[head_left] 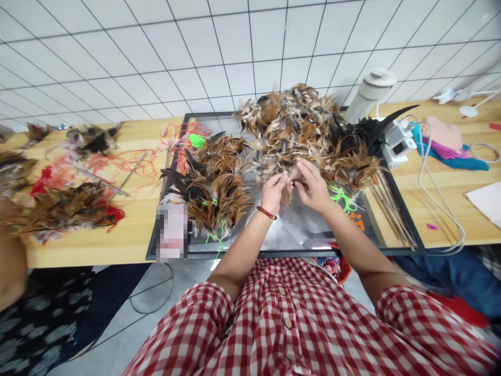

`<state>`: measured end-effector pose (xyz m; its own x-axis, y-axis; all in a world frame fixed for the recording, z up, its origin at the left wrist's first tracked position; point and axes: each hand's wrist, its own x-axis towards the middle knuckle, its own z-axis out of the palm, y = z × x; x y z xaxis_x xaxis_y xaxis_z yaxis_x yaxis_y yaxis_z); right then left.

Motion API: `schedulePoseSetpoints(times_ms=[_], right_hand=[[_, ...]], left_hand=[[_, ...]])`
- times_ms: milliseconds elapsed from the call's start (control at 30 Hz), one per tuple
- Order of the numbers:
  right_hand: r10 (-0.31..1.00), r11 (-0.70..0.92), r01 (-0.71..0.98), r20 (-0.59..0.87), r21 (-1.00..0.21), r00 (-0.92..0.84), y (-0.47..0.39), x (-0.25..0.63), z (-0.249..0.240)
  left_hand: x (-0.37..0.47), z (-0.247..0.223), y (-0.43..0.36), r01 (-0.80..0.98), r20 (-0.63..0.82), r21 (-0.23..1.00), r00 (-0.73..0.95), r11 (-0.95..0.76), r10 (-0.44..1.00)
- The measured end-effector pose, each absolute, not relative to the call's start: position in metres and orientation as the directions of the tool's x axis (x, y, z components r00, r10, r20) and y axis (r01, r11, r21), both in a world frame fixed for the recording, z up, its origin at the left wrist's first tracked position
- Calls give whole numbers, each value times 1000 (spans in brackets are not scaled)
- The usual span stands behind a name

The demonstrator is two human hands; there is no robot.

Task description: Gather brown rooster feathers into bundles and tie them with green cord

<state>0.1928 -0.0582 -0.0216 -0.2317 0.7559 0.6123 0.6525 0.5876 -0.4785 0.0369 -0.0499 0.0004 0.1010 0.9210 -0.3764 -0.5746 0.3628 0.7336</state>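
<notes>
My left hand (274, 194), with a beaded bracelet at the wrist, pinches a small brown feather (287, 194) over the black-framed tray (219, 253). Close beside it on the right, my right hand (311, 187) holds the top of the same feather tuft between thumb and fingers. Just behind both hands rises a large heap of brown and grey feathers (293, 125). Feather bundles (219, 183) tied with green string lie on the tray to the left. Black feathers (354, 137) and green string (341, 198) are at the right of the heap.
A white cylindrical container (370, 94) and a white device (399, 143) with a cable stand back right. Thin sticks (395, 211) lie along the tray's right side. On the left are more feathers (74, 206), red string (136, 166) and another person's arm (11, 261). Coloured cloths (444, 138) lie far right.
</notes>
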Motion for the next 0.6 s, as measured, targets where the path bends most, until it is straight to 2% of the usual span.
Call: schedulePoseSetpoints(times_ms=[100, 233, 300, 367, 467, 600], right_hand=[[778, 573, 635, 589, -519, -220, -56, 196, -20], [824, 508, 678, 529, -531, -203, -52, 209, -19], [854, 491, 641, 471, -591, -220, -51, 212, -17], [881, 451, 557, 450, -697, -149, -49, 209, -16], [898, 403, 402, 440, -822, 1, -48, 198, -15], [898, 408, 372, 439, -834, 1, -51, 191, -11]], left_hand=[[37, 3, -49, -536, -380, 773, 39, 340, 924], [34, 8, -48, -646, -417, 686, 29, 335, 909], [34, 11, -48, -666, -438, 647, 73, 371, 896], [35, 12, -50, -649, -437, 644, 123, 405, 891], [39, 9, -53, -591, -403, 692, 161, 415, 901], [44, 4, -57, -510, -332, 777, 167, 369, 928]])
